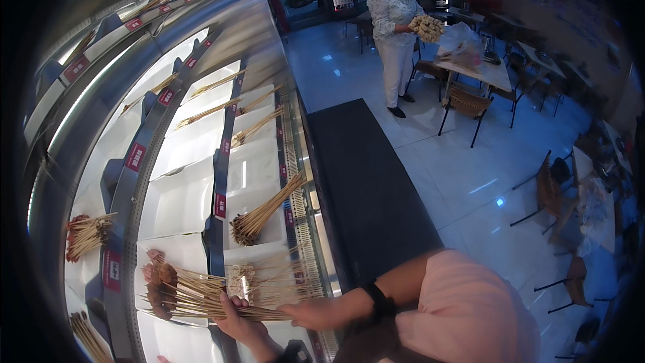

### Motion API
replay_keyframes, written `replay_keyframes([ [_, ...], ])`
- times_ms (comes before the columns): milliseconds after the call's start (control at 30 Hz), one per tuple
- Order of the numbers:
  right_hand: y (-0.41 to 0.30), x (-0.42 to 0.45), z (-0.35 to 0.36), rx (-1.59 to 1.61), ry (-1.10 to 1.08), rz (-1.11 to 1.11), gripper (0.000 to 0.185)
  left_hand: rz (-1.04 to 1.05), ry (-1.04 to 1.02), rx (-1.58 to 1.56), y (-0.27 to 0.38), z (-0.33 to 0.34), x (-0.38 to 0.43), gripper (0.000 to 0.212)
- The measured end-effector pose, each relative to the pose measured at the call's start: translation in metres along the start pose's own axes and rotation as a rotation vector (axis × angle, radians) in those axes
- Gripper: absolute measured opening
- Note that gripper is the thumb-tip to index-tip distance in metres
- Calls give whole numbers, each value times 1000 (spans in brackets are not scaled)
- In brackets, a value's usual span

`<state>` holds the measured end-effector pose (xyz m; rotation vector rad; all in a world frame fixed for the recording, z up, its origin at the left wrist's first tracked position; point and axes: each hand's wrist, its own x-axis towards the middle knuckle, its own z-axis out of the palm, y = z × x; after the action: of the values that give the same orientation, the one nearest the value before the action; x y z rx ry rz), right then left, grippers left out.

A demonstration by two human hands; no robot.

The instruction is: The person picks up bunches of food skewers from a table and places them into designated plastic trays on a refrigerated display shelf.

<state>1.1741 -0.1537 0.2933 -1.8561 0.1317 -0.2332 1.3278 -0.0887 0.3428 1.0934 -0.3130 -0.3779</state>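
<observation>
A bundle of skewers (201, 302) lies sideways over a white tray, with reddish-brown meat (164, 287) at its left end. My left hand (242, 323) is closed around the sticks near their middle. At the bare stick ends, my right hand (322, 313) has its fingers curled around the tips. Paler meat skewers (155, 257) sit in the white tray (174, 247) just behind the bundle. Right of that, wrapped pale skewers (242, 280) fill another tray, partly under my hands. Dark-tipped skewers (264, 214) lean in a tray farther up.
The refrigerated display shelf (216, 212) carries rows of white trays with red labels bearing writing. A dark bench-like surface (373, 176) runs along its right side. Beyond stands a person (395, 30) holding a skewer bundle (427, 27) beside a table (476, 73). Chairs (468, 101) stand on the tiled floor.
</observation>
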Motion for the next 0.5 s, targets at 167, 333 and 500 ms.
replay_keyframes([
  [167, -8, 28, 7, 38, -131, 54, 45, 17, 68, 14, 18, -35, 1, 37],
  [333, -10, 44, 21, 1, -119, -1, 34, 68, -45, 133, 35, -69, -31, 44],
  [500, -32, 51, 11, 10, -145, 50, 32, 189, 66, 326, 46, -85, -62, 51],
])
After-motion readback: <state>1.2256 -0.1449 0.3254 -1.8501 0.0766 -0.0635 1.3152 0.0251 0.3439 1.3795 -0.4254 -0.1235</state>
